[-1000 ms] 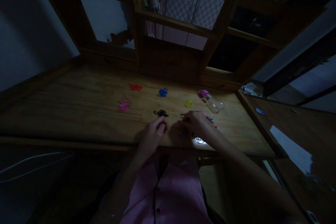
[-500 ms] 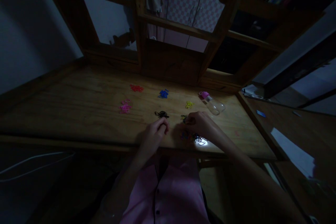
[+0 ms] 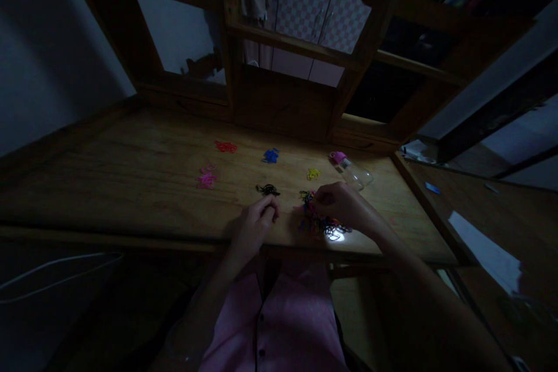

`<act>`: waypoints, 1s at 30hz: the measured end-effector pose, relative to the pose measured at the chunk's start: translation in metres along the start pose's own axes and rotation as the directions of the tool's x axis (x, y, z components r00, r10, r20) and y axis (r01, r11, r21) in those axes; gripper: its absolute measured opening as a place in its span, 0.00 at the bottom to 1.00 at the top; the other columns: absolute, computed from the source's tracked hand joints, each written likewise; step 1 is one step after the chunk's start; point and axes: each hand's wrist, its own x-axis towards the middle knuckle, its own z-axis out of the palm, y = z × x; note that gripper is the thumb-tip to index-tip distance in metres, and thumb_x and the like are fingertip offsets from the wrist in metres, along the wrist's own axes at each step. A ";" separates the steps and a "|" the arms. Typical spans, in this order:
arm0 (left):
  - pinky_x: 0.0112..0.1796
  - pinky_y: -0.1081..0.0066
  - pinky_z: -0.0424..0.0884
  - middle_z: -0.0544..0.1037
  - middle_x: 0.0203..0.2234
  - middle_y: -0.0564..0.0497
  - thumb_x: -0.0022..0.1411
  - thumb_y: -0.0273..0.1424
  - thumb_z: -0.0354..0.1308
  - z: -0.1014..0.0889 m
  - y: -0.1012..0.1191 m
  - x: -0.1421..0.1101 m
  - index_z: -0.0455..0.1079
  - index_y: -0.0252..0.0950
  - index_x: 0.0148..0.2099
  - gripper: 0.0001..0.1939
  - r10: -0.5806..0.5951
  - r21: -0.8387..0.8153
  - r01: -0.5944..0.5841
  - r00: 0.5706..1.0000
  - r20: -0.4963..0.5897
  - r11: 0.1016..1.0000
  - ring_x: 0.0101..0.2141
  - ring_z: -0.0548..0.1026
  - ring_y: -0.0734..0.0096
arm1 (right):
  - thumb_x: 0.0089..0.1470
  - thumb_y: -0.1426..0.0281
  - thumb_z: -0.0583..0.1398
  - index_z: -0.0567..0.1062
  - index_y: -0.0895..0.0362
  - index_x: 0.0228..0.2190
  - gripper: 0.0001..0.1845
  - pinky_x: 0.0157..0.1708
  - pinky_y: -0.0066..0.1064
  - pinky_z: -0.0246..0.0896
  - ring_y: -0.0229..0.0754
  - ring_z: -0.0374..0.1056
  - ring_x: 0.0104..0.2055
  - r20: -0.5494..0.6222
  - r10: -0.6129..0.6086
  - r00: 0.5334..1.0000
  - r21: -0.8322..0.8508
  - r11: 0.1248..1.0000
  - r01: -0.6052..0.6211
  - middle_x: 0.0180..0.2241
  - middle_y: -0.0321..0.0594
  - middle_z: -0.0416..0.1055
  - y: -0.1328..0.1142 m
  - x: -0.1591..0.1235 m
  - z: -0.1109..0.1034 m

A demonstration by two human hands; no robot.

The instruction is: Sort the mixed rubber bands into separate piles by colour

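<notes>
My left hand (image 3: 257, 224) rests on the wooden desk with its fingers curled; whether anything is inside them is hidden. Just beyond it lies a small pile of black rubber bands (image 3: 267, 189). My right hand (image 3: 339, 202) reaches down with fingers pinched together at the edge of a mixed heap of coloured rubber bands (image 3: 325, 226); what is between the fingertips is too dark to make out. Farther off are separate piles of yellow bands (image 3: 313, 174), blue bands (image 3: 271, 156), red bands (image 3: 225, 146) and pink bands (image 3: 206, 177).
A clear bottle with a pink cap (image 3: 355, 172) lies on its side at the right of the desk (image 3: 143, 180). Wooden shelving with mirrors (image 3: 288, 107) rises along the back. White papers (image 3: 486, 253) lie on the surface at far right. The light is dim.
My right hand has shifted slightly right, uncovering more of the mixed heap. My left hand has stayed nearly still. The view has shifted slightly.
</notes>
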 end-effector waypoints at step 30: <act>0.28 0.73 0.56 0.66 0.22 0.57 0.60 0.27 0.46 -0.001 -0.002 -0.001 0.62 0.37 0.28 0.09 -0.005 0.006 0.005 1.000 0.013 1.000 0.26 0.65 0.74 | 0.43 0.64 0.69 0.80 0.60 0.26 0.10 0.30 0.30 0.74 0.44 0.77 0.29 -0.159 0.082 0.984 0.358 0.933 -0.020 0.25 0.42 0.79 0.067 0.087 -0.023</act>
